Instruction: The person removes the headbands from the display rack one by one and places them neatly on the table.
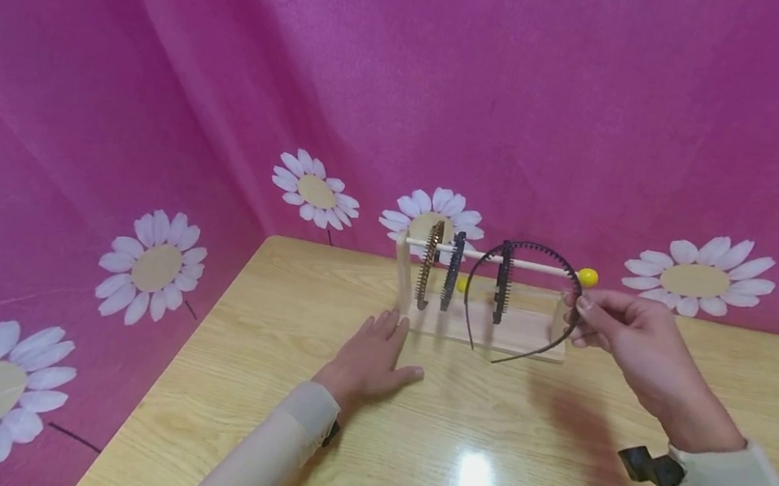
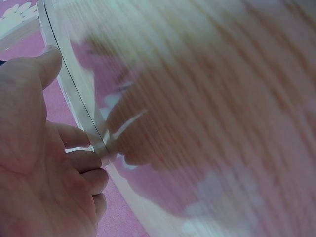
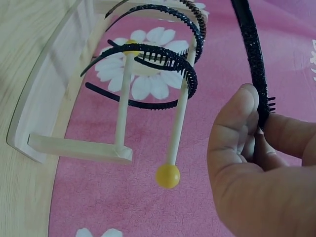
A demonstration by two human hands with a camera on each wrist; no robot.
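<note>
A: Head view first. Right hand?
B: Right hand (image 1: 655, 356) raised, thumb and fingers pinching a black headband (image 1: 540, 247) by the side of its arc. Ends point down; it hangs in the air, on the near side of the wooden stand (image 1: 522, 330).
A: On the stand?
B: Upper rod (image 1: 541, 268), tipped with a yellow ball (image 1: 588, 277), carries three: a brown headband (image 1: 424, 272) leftmost, a dark headband (image 1: 453, 272), then a toothed headband (image 1: 502, 282).
A: Left hand?
B: Left hand (image 1: 369, 363) palm down on the bench (image 1: 252, 389), thumb out to the side, fingertips by the base's left front corner. Contact with it: cannot tell. Behind, pink cloth (image 1: 412, 73) printed with daisies.
A: Left wrist view?
B: Palm side shows, thumb apart, fingers loosely bent, nothing gripped. Glossy bench top fills much of the frame.
A: Right wrist?
B: Pinch confirmed. Held band glitters, small teeth jutting beside the fingers; it stands apart from the rod and the hanging three. Lower rod (image 3: 124, 101) also visible, its own yellow ball at the far end.
</note>
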